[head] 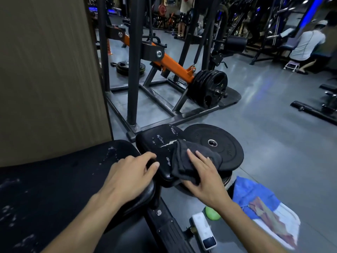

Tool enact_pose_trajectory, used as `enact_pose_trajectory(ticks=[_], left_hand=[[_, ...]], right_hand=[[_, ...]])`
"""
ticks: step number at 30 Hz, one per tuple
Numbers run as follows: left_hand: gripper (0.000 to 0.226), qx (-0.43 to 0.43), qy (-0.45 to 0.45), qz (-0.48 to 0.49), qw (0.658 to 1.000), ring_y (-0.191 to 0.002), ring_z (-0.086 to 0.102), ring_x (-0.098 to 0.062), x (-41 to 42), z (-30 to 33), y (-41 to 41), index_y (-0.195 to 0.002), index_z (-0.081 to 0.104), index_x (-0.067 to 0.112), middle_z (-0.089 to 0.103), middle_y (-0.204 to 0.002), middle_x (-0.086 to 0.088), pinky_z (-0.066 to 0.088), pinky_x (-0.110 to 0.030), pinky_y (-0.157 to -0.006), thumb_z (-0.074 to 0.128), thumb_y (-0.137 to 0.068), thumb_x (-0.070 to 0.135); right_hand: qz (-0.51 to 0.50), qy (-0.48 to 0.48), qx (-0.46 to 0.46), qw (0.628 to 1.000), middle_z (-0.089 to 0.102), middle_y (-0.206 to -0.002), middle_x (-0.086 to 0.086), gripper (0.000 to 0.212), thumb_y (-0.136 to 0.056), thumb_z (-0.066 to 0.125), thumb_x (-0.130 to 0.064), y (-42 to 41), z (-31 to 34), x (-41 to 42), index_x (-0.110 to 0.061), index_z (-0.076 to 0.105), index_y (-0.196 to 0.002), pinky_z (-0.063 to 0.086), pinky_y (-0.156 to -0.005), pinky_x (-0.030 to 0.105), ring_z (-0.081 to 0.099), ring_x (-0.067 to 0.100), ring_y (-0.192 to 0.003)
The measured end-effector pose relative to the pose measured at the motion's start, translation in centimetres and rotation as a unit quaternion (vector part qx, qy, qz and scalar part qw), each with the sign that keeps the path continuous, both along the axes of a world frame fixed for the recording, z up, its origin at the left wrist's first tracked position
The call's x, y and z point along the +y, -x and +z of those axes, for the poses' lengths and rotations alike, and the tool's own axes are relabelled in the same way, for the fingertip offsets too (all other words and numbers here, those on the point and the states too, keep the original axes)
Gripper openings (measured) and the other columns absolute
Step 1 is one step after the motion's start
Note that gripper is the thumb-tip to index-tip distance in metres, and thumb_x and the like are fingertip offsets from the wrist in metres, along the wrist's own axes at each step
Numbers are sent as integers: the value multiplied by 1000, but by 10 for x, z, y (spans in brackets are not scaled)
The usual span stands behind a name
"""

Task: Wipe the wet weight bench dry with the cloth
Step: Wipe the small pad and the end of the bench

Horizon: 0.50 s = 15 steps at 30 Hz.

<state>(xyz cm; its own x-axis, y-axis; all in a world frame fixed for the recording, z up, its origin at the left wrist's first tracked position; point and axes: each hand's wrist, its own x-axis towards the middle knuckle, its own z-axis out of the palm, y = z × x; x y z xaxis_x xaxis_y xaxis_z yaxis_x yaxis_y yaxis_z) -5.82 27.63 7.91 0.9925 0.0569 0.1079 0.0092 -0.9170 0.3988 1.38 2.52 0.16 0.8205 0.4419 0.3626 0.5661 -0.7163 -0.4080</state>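
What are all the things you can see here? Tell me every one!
seat pad: one, black, wet patches, centre
long bench pad: one, black, wet spots, lower left
cloth: one, black, on the seat pad's right side
flat weight plate: one, black, right of the seat pad
stacked plates: several, black, on the orange lever arm
blue fabric: one, floor, lower right
green ball: one, floor, partly hidden
white device: one, floor, bottom
people: at least two, far background
left hand: one, fingers curled over the seat pad's near edge
right hand: one, fingers straight, pressing on the cloth
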Motion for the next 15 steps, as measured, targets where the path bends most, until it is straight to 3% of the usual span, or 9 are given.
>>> enact_pose_trajectory(ticks=[2, 4, 6, 10, 15], left_hand=[[37, 4, -11, -3, 1000, -85, 66, -13, 2, -4, -1, -130, 51, 48, 64, -76, 18, 47, -35, -72, 38, -98, 60], [36, 6, -16, -7, 1000, -85, 66, -14, 4, -6, 1, -129, 51, 48, 64, -76, 18, 49, -35, -74, 39, -98, 59], [35, 1, -17, -10, 1000, -83, 66, -13, 6, -7, 2, -128, 52, 48, 63, -74, 18, 50, -35, -73, 39, -98, 59], [34, -7, -26, -17, 1000, -82, 66, -13, 7, -10, 2, -125, 55, 46, 63, -72, 18, 47, -34, -71, 38, -98, 59], [32, -6, -31, -14, 999, -96, 68, -18, 5, -11, -2, -120, 57, 46, 71, -89, 16, 48, -35, -75, 36, -99, 58]], right_hand=[[5, 46, -31, 998, 40, -157, -4, 101, -77, 66, -65, -12, 2, -6, -22, 25, -159, 18, -123, 53, 27, 23, -151], [7, 97, -32, 995, 28, -162, 0, 113, -71, 63, -78, -24, 5, -7, -23, 21, -160, 8, -124, 56, 12, 25, -155], [19, 107, 0, 994, 12, -169, -2, 111, -75, 55, -83, -32, 3, -3, -26, 16, -161, 3, -125, 52, -3, 18, -156], [-15, 22, -2, 1000, 9, -169, -9, 81, -92, 44, -67, -7, -7, 23, -31, 20, -160, -3, -126, 46, -5, 10, -155], [132, 34, -21, 990, 26, -165, -7, 71, -88, 53, -40, 17, -2, 30, -27, 36, -156, 4, -126, 36, 14, 9, -154]])
